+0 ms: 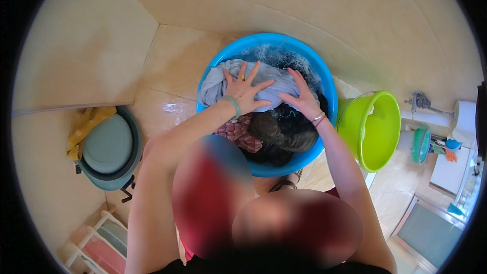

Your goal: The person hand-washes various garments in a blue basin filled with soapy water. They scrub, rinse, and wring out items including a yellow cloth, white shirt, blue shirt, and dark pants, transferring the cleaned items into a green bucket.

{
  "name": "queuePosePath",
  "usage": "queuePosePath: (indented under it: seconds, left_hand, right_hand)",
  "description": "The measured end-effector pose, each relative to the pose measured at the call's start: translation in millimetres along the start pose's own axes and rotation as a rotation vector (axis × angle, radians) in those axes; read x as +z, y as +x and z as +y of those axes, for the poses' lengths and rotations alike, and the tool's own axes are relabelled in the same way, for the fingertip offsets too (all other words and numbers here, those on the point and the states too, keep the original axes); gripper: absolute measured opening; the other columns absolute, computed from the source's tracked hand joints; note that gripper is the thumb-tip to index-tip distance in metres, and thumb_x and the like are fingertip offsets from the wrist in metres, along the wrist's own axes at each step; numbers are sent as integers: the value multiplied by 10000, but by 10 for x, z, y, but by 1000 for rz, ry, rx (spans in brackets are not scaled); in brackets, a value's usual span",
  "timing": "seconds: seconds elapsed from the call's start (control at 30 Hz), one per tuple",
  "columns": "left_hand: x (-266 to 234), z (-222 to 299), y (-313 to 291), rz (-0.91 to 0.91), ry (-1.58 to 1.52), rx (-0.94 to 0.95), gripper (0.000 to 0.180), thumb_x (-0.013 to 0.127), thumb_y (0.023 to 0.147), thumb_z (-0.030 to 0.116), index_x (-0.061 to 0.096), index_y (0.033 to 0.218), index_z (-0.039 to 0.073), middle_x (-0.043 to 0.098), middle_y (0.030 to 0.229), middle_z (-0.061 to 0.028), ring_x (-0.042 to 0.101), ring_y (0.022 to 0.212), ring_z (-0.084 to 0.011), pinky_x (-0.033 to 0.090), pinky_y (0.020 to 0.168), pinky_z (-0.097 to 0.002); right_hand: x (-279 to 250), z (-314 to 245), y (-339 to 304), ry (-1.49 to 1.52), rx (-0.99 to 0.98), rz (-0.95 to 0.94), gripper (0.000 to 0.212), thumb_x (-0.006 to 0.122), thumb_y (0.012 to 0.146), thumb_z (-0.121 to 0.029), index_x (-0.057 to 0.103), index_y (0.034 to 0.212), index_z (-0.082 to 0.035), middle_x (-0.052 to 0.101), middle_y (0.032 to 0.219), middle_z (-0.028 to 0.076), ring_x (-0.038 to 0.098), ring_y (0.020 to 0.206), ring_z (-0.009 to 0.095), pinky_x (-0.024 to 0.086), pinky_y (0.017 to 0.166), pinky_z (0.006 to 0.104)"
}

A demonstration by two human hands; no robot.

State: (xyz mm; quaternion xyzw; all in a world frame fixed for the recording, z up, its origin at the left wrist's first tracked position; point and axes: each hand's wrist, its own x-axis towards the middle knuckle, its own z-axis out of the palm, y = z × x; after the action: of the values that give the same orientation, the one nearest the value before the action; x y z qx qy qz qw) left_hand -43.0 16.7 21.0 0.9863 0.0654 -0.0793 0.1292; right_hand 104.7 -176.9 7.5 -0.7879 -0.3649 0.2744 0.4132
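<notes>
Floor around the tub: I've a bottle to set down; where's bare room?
Bare tile shows left of the blue tub, toward the grey-green basin, though part looks wet. More lies between the lime-green bucket and metal-framed panel. Crowded: between tub and bucket, and inside the tub, which holds clothes beneath the left hand and right hand.

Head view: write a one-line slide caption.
Left hand and right hand spread over pale cloth in a blue tub of laundry and suds, lime-green bucket beside.

The left hand partly hides grey cloth (bunched).
</notes>
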Motion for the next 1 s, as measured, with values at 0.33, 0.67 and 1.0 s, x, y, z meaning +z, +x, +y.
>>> queuePosePath:
  seconds: [0.33, 0.67, 1.0]
  left_hand:
    - [777, -151, 475, -36, 25, -81, 595, 501, 916, 450, 326, 1477, 356, 99, 1602, -92, 211, 1417, -387, 236, 1022, -717]
    - [2270, -327, 1018, 156, -22, -90, 362, 567, 862, 193, 577, 1224, 181, 423, 1411, -102, 451, 1207, -324, 363, 965, -561]
    - [2561, -564, 1508, 216, -754, 88, 324, 602, 888, 172, 584, 1180, 36, 593, 1184, -138, 579, 1014, -280, 475, 885, -404]
  right_hand:
    - [671, 300, 466, -838, 270, 7, 696, 570, 863, -582, 380, 1435, -233, 396, 1371, 160, 530, 1124, 414, 475, 903, 517]
    - [915, 764, 859, -939, 468, -272, 451, 541, 910, -383, 546, 1290, -139, 584, 1240, 150, 640, 1013, 323, 508, 836, 446]
    - [895, 1268, 725, -981, 422, -194, 425, 550, 908, -337, 557, 1254, -90, 592, 1247, 148, 611, 1071, 298, 488, 870, 432]
